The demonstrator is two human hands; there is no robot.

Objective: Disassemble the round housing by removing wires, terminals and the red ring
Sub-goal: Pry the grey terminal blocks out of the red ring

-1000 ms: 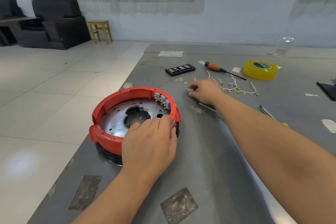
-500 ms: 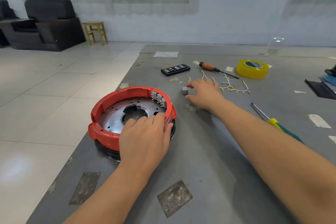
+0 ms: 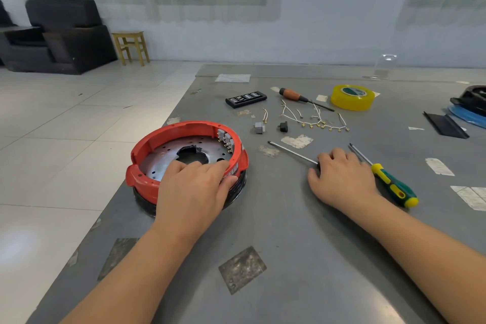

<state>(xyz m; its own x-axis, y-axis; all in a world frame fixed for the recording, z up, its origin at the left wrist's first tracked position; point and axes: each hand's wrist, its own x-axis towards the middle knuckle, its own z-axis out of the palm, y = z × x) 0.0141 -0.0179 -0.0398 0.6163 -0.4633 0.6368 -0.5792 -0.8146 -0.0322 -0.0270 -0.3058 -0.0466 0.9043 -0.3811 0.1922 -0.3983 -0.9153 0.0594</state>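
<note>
The round housing [image 3: 189,166] sits at the table's [image 3: 289,258] left edge under the left hand [image 3: 193,187], whose fingers curl over the near rim of the red ring [image 3: 163,137] and onto the metal plate inside, thumb pressed to the outer wall, steadying it. Judging by what lies beyond the right hand [image 3: 342,179], the job is well along: a string of white wires with brass terminals [image 3: 319,123] lies loose on the table, with a small grey terminal block [image 3: 259,127] and a black clip [image 3: 283,127] set beside it. What remains, as far as can be seen, is the row of grey terminal blocks [image 3: 225,139] mounted inside the far right of the ring, and the ring itself, which sits on the black base. The right hand rests, fingers curled, over the handle end of a long-shafted screwdriver [image 3: 292,152] whose tip points away toward the housing; whether it has truly gripped the handle cannot be told, since the hand covers it. A green-and-yellow screwdriver [image 3: 391,185] lies just to that hand's right. A second ago that hand was farther out, among the removed parts, setting the grey block down; since then it has drawn back toward the body and settled on the tool, while the left hand has kept its hold on the ring.
</note>
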